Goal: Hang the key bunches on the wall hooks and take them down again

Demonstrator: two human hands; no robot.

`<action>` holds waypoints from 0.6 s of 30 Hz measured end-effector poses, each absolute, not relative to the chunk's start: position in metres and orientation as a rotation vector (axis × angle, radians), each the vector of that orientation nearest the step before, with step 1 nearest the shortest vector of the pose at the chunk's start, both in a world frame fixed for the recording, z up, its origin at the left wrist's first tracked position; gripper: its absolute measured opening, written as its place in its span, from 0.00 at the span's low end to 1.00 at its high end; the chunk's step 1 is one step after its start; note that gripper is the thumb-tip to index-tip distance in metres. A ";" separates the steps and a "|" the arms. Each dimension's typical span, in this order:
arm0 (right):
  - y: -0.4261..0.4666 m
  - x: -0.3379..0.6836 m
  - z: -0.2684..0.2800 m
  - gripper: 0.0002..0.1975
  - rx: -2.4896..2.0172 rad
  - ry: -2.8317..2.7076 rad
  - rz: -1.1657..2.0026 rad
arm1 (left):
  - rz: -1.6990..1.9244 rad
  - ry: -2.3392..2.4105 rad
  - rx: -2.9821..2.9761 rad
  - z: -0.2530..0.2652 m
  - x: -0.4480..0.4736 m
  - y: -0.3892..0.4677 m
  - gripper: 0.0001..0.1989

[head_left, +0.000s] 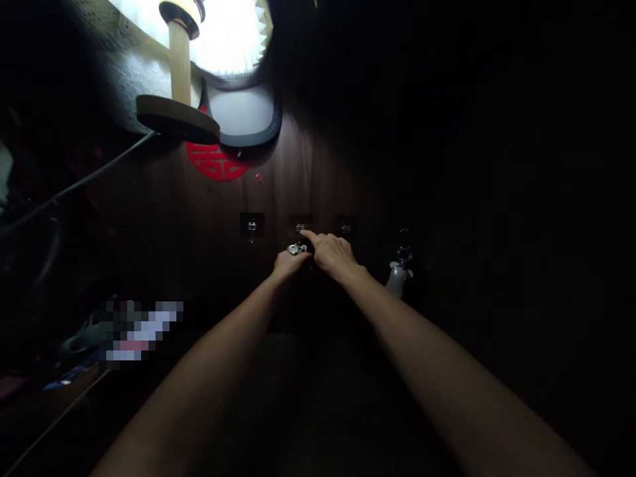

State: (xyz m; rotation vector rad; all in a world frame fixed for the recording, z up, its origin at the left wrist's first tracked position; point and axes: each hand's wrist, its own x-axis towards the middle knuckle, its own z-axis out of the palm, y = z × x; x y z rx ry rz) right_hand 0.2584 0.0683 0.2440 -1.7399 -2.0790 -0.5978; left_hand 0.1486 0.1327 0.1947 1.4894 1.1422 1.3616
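In the head view, my left hand (289,266) is closed around a small shiny silver metal object (297,250); its exact kind is hard to make out in the dim light. Just above it, a wall hook on a clear adhesive pad (301,222) is fixed to the dark wood-grain surface. The index finger of my right hand (334,255) stretches out to the lower part of this hook, with the other fingers bent. Similar hooks sit on either side, the left hook (252,225) and the right hook (346,228).
Further right hangs a pale object with a ring (397,273). At the upper left are a bright lamp (233,40), a wooden stand with a round base (176,119), a grey-white rounded object (242,112) and a red paper cutout (218,162). A white cable (109,164) runs leftward.
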 end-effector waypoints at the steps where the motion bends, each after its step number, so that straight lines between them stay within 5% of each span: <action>1: 0.068 0.259 0.245 0.26 -1.747 -2.089 -0.613 | 1.363 1.142 1.484 0.196 0.149 0.131 0.12; 11: 0.063 0.252 0.263 0.25 -1.831 -2.115 -0.525 | 1.423 0.746 1.160 0.219 0.147 0.094 0.08; 18: 0.052 0.264 0.246 0.30 -1.693 -2.023 -0.505 | 0.951 1.173 1.552 0.106 0.097 0.072 0.05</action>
